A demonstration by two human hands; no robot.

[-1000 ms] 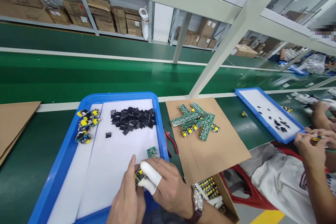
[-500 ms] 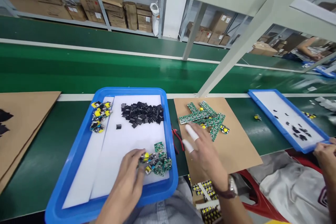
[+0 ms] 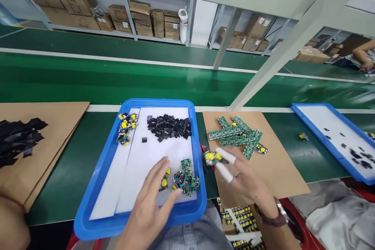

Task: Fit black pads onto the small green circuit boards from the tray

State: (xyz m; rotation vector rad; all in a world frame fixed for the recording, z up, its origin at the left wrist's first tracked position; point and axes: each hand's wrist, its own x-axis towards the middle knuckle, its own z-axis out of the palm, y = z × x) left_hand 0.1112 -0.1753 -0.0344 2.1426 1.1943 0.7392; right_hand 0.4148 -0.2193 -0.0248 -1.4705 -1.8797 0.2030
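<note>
My right hand [image 3: 246, 175], with white covers on two fingers, holds a small circuit board with yellow parts [image 3: 211, 158] between thumb and fingers, slightly blurred. It hovers at the gap between the blue tray [image 3: 200, 199] and the cardboard sheet [image 3: 234, 187]. My left hand [image 3: 154, 203] is over the tray's near part, thumb and fingers apart. Just beyond its fingers lies a yellow-topped board [image 3: 164, 179], partly hidden. Next to that sits a heap of small green boards [image 3: 190, 183]. Green board strips [image 3: 240, 136] lie piled on the cardboard.
Black pieces [image 3: 170, 127] and more yellow-topped boards [image 3: 125, 128] lie in the tray. Red-handled pliers [image 3: 203, 149] rest beside it. A metal post [image 3: 263, 62] rises behind the cardboard. At left, another person's arm [image 3: 11, 222] is near black pieces [image 3: 20, 136]; another blue tray [image 3: 322, 136] stands right.
My right hand has come away from the strips with a yellow-topped board in its fingers. The fingers of my left hand have spread from the boards in the tray. The view has turned left.
</note>
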